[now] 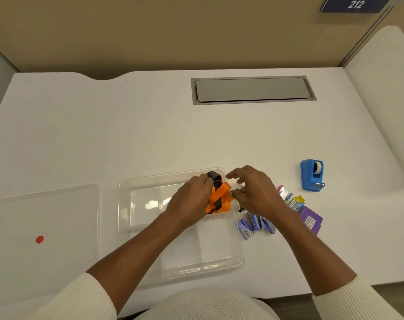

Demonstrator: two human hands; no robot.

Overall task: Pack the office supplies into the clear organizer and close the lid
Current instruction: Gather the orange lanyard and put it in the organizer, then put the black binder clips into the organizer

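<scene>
Over the clear organizer, left hand grips an orange stapler; right hand fingers spread; sign reads 212.

The organizer and its lid are clear, glossy plastic; the desk is smooth and matt white; the tape dispenser is blue plastic; the sleeves are ribbed knit cloth.

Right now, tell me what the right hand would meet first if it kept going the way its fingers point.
The right hand points left, so it would most likely meet the orange-and-black item held by the left hand over the clear organizer. Depth is unclear.
</scene>
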